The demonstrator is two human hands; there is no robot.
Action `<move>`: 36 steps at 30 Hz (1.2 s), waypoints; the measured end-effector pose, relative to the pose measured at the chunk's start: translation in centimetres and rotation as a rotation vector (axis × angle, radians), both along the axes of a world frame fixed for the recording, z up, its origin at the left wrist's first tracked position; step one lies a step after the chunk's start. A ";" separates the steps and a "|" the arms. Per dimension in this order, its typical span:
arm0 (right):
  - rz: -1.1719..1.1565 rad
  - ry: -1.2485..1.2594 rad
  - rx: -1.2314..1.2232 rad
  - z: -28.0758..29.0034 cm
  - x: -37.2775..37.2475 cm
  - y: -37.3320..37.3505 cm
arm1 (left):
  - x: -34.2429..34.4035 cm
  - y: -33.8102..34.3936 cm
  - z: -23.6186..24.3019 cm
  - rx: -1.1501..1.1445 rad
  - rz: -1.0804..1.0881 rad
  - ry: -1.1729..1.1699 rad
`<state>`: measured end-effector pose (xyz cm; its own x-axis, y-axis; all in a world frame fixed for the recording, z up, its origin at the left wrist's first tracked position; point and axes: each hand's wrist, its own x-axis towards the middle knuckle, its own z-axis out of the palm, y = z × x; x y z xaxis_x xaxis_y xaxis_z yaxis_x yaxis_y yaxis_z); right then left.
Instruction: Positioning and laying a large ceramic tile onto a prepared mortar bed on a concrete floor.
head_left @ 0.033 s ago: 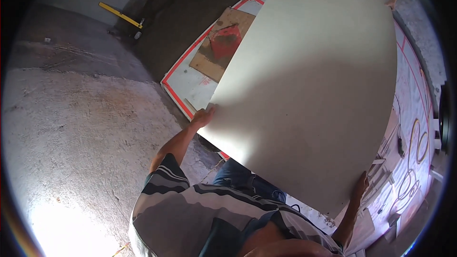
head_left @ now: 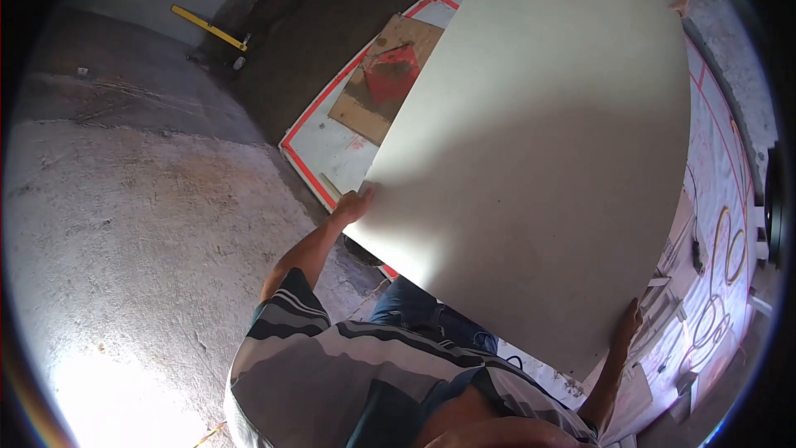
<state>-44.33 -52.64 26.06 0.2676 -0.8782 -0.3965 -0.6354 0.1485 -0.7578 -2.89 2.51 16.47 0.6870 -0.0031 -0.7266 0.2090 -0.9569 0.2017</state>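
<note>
A large pale tile slab stretches in front of me, tilted across the view, with a broad shadow on its lower half. On its left edge, near the close corner, my left hand is closed with the thumb on top. My right hand grips the right edge near the close right corner; its fingers are mostly hidden along the edge and underneath. At the far right edge another person's hand touches the same slab.
Left of the slab, a stained wooden board lies on a white surface edged with red tape. Beyond are dark mortar and a yellow level. A rough grey wall fills the left. Hoses lie at right.
</note>
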 end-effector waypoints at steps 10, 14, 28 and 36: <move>0.058 -0.215 0.066 -0.6 0.5 -1.8 | 1.5 -3.5 2.4 0.054 -0.053 -0.049; 0.040 -0.153 0.065 -1.4 -0.5 -2.0 | 3.0 -4.6 3.2 0.065 -0.062 -0.091; -0.047 -0.132 0.026 0.2 0.2 0.7 | 9.9 -9.0 6.8 0.091 -0.192 -0.024; -0.192 -0.101 0.064 1.4 6.8 5.0 | 18.8 -7.3 4.4 0.085 -0.241 -0.018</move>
